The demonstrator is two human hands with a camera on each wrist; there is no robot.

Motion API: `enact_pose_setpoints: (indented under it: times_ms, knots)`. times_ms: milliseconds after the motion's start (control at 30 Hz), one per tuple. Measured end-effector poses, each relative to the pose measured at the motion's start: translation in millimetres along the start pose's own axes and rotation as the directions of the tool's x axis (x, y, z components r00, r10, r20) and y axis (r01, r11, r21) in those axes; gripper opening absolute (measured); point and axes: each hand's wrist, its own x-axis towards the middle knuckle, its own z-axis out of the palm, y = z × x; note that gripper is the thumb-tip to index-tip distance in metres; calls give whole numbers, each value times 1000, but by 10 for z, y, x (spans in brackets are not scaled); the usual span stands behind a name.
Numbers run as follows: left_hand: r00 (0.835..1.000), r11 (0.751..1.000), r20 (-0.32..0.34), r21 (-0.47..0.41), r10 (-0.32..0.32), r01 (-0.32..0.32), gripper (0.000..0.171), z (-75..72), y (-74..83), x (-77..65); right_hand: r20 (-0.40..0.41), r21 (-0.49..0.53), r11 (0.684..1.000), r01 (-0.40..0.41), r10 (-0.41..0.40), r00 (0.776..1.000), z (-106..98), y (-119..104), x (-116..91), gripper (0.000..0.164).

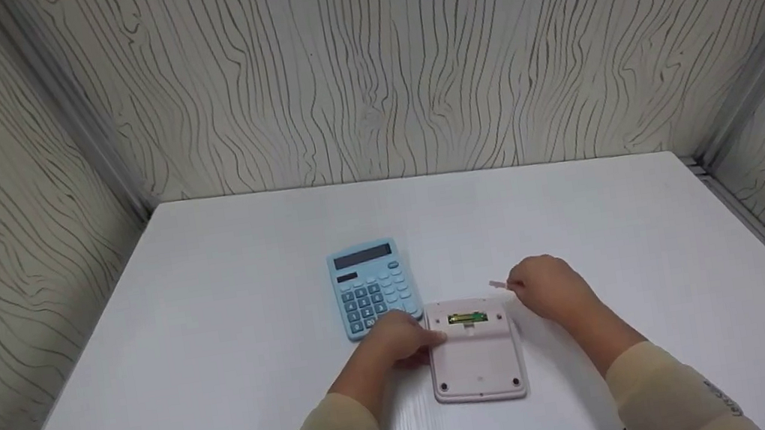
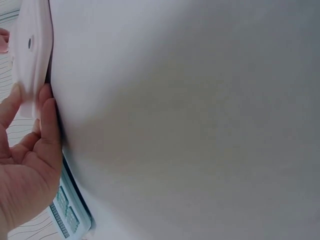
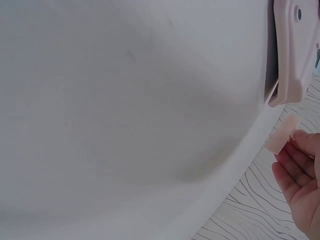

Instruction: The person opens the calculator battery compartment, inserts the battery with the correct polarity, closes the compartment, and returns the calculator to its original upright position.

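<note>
A pale pink calculator point(image 1: 476, 362) lies face down on the table, small dark feet showing near its corners. Its battery compartment point(image 1: 468, 317) is uncovered, with green and yellow inside. My left hand point(image 1: 397, 338) grips the calculator's left edge, thumb on the back and fingers at the side and underneath, as the left wrist view shows. Between thumb and fingers, my right hand point(image 1: 551, 285) pinches a small pink battery cover point(image 3: 283, 134), held off the calculator's upper right corner. The part of the calculator under the left thumb is hidden.
A light blue calculator point(image 1: 376, 276) lies face up, just left of the pink one, its lower edge partly behind my left hand. The white table point(image 1: 214, 308) meets wood-patterned panels point(image 1: 360, 66) at the back, with more panels at both sides.
</note>
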Motion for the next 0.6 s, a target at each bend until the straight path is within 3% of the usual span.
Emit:
enact_pose_setpoints:
  times_ms: [300, 600]
  knots:
    - [1000, 1000, -2, -23, -4, 4, 23, 7, -7, 8, -64, -1, 996, 90, -90, 994, -13, -193, -18, 10]
    - [1000, 1000, 4, -2, -7, 7, 23, -5, 3, 5, 3, 1, 995, 96, -96, 995, -14, -401, -47, 11]
